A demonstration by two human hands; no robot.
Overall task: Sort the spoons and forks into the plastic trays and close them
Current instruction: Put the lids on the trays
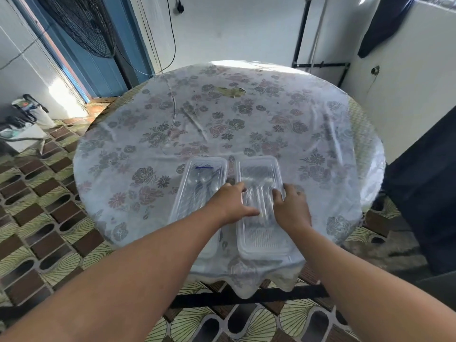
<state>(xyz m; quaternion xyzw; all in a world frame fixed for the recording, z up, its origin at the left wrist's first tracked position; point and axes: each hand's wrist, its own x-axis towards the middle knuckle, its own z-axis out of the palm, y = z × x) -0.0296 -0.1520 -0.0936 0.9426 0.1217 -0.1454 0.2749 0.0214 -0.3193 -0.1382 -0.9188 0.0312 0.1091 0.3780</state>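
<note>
Two clear plastic trays lie side by side near the front of the round table. The left tray (212, 166) holds several spoons (204, 180), seen through the clear plastic; a blue mark shows at its far end. The right tray (259, 169) has a clear lid on it, and ribbed cutlery shapes (259, 196) show dimly through it, too blurred to name. My left hand (230, 203) grips the right tray's left edge, fingers curled over the rim and thumb lying on the lid. My right hand (292, 206) grips its right edge, fingers curled onto the lid.
The table (222, 119) wears a floral cloth under clear plastic, torn at the far middle (230, 92). A fan (81, 23) and blue door stand at the back left, bags (24, 119) on the tiled floor at left, dark fabric (424, 193) at right.
</note>
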